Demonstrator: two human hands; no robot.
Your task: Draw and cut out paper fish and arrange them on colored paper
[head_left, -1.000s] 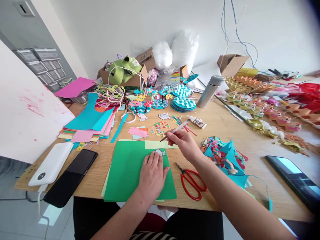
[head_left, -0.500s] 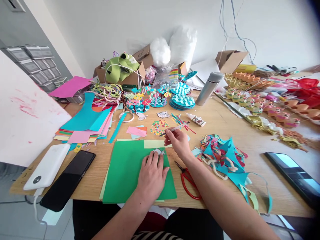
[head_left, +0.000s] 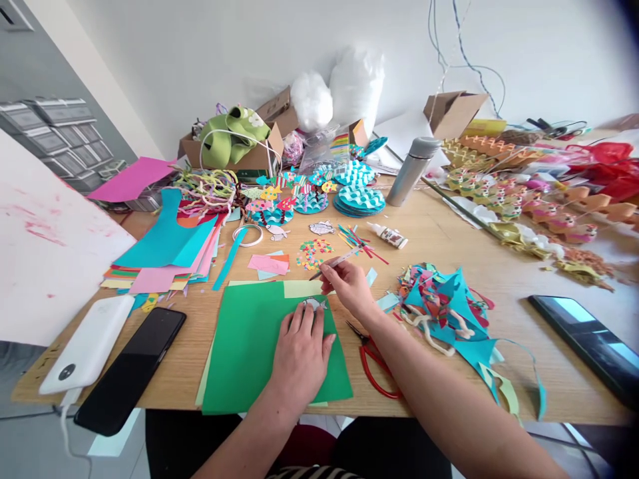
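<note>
My left hand (head_left: pixel 301 342) lies flat on a green sheet of paper (head_left: pixel 244 352), fingers stretched out. Its fingertips rest on a small grey-white paper fish (head_left: pixel 315 303) near the sheet's top edge, covering part of it. Just beyond, my right hand (head_left: pixel 348 286) pinches a pencil (head_left: pixel 341 258) with a pale patterned barrel, its dark tip pointing left above the fish. Pale green paper (head_left: pixel 303 289) shows under the green sheet. Red-handled scissors (head_left: pixel 370 362) lie beneath my right forearm. Two more paper fish, one pinkish (head_left: pixel 277 232) and one grey (head_left: pixel 322 227), lie farther back.
Confetti dots (head_left: pixel 314 253), thin paper strips (head_left: pixel 357 241), a glue bottle (head_left: pixel 389 235) and a tape roll (head_left: pixel 248 234) lie mid-table. Paper scraps (head_left: pixel 449 309) heap at right. A flask (head_left: pixel 413 171) stands behind. Phones (head_left: pixel 132 369) and a power bank (head_left: pixel 90 346) lie near the edges.
My right hand has brought the pencil tip slightly down and left, closer to the paper fish. My left hand stays on the fish. The whole view has shifted a little.
</note>
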